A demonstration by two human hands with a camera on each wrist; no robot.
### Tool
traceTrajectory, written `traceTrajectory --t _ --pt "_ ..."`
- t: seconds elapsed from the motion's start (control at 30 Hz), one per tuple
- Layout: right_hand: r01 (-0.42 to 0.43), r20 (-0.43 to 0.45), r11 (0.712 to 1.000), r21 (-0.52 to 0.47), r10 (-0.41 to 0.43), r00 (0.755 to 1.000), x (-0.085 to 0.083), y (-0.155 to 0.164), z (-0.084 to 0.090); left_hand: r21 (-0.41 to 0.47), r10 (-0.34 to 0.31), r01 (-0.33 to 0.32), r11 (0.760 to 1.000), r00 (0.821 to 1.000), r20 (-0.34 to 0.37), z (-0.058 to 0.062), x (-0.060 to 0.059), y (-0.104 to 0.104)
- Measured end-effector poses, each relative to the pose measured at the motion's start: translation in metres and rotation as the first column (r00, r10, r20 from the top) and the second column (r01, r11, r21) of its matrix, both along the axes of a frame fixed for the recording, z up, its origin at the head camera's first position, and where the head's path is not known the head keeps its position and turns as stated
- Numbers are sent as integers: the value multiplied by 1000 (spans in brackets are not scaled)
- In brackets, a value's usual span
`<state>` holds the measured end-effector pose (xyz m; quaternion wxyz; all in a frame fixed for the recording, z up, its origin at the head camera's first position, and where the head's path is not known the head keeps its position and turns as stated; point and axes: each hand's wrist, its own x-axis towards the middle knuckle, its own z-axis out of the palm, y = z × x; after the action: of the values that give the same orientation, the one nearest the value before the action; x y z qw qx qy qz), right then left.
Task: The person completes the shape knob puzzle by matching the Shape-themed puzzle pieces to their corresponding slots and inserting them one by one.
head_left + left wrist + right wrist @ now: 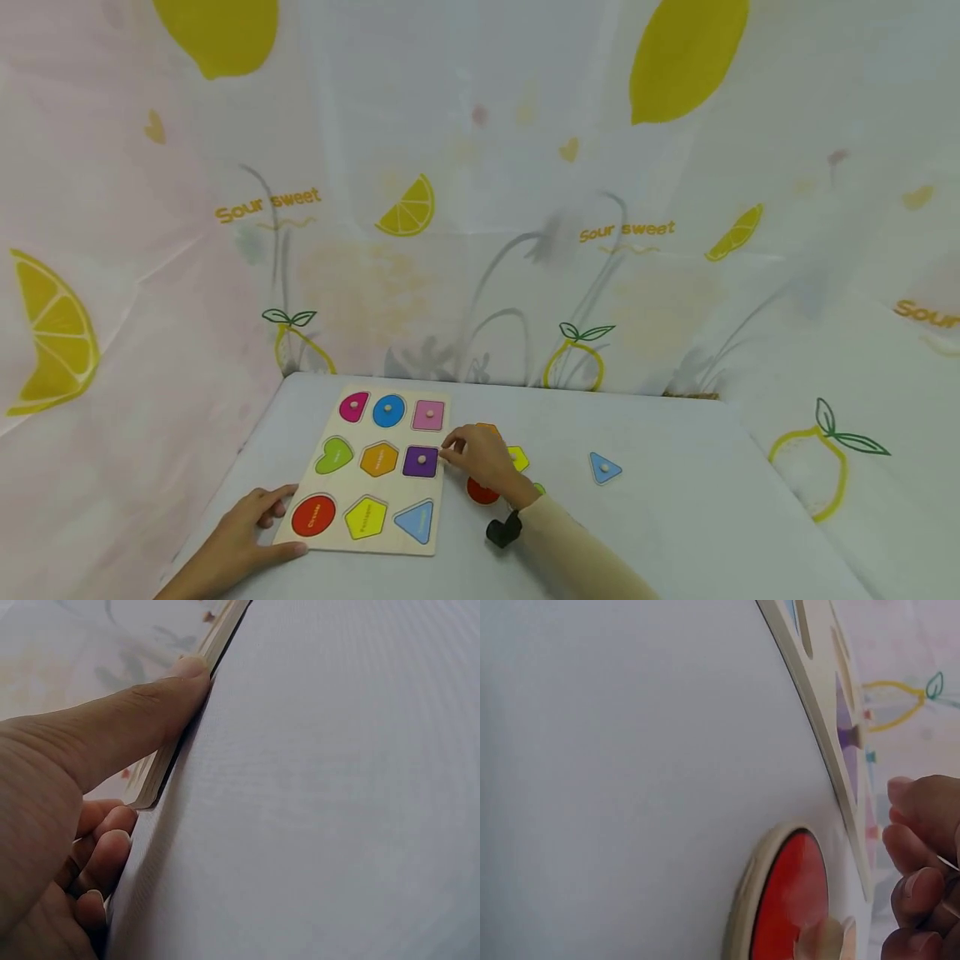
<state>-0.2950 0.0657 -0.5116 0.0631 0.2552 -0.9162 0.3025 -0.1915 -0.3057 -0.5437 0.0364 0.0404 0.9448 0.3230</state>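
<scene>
White tabletop [675, 533]: left hand [243, 532] holds board [348, 485], right hand [483, 457] hovers, loosely curled

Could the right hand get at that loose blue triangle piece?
Probably yes: the right hand looks empty, and the loose blue triangle piece lies knob up, with bare table between it and the yellow piece beside the hand.

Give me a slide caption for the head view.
Left hand holds the puzzle board by a near corner; right hand beside the purple square.
</scene>
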Motion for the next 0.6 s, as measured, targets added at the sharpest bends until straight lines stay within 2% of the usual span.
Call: traceTrajectory --t 0.1,0.33,0.6 --pt "24 -10 1000 -14 -24 1000 -3 9 0 -1 -1 1 1000 1000 10 -1 -2 0" --pt "83 19 997 -9 -83 996 -11 24 2 -2 3 -3 1000 1000 16 0 -1 -1" --pt "130 54 990 -46 -128 990 -16 42 3 -5 6 -6 1000 1000 15 3 1 0"
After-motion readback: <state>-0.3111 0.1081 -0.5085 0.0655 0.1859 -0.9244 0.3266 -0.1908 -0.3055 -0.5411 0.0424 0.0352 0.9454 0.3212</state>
